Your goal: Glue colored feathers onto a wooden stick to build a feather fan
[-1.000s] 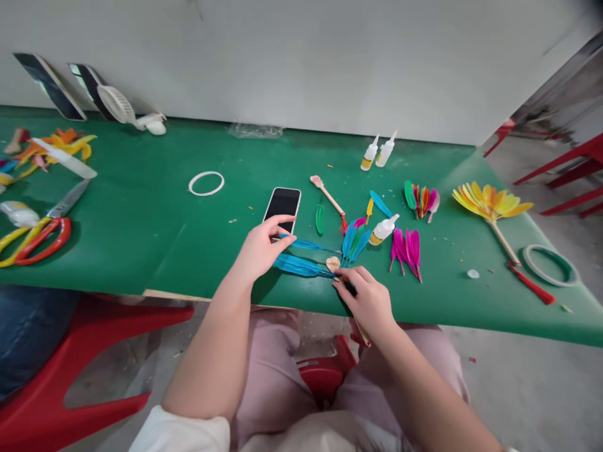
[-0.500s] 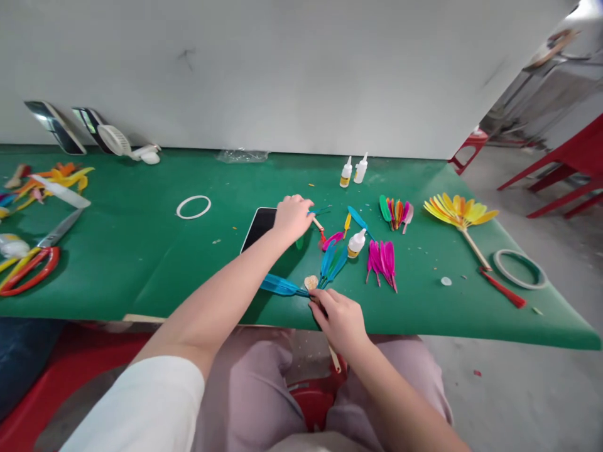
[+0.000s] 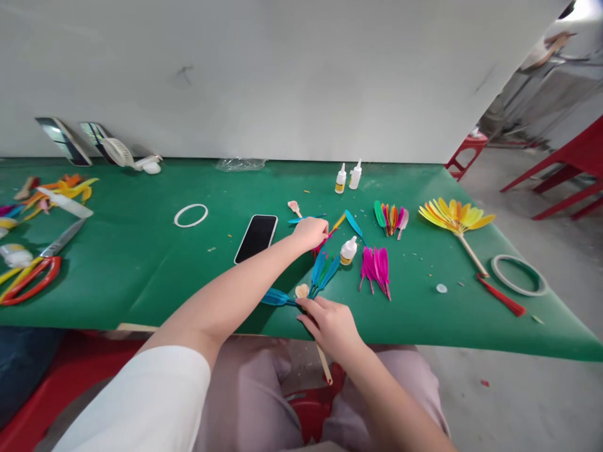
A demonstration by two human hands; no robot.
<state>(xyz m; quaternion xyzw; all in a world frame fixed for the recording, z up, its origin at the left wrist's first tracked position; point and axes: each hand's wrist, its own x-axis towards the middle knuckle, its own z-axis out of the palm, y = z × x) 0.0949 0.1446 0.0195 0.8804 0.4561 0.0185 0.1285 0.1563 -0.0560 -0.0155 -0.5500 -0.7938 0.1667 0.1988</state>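
My right hand [image 3: 330, 320] is closed at the near table edge around a half-made feather fan. Its wooden stick [image 3: 325, 364] pokes out below the hand, and a small round tan piece [image 3: 301, 290] shows at its top. Blue feathers [image 3: 276, 297] spread from it to the left, and more blue feathers [image 3: 325, 273] to the upper right. Farther out, my left hand [image 3: 311, 233] pinches the quill end of a yellow feather [image 3: 339, 221]. Magenta feathers lie partly hidden under those fingers. A white glue bottle [image 3: 348, 251] stands just right of them.
A phone [image 3: 257, 238] lies left of my left forearm. Magenta feathers [image 3: 375, 270], mixed feathers [image 3: 392, 218] and a finished yellow fan [image 3: 456, 216] are to the right, near a tape roll [image 3: 518, 275]. Scissors [image 3: 42, 270] lie far left. Two glue bottles [image 3: 347, 177] stand behind.
My left hand has moved right and nearer, from beside the phone to the yellow feather, which now tilts. The phone and a stick beyond it are uncovered. My right hand keeps its hold.
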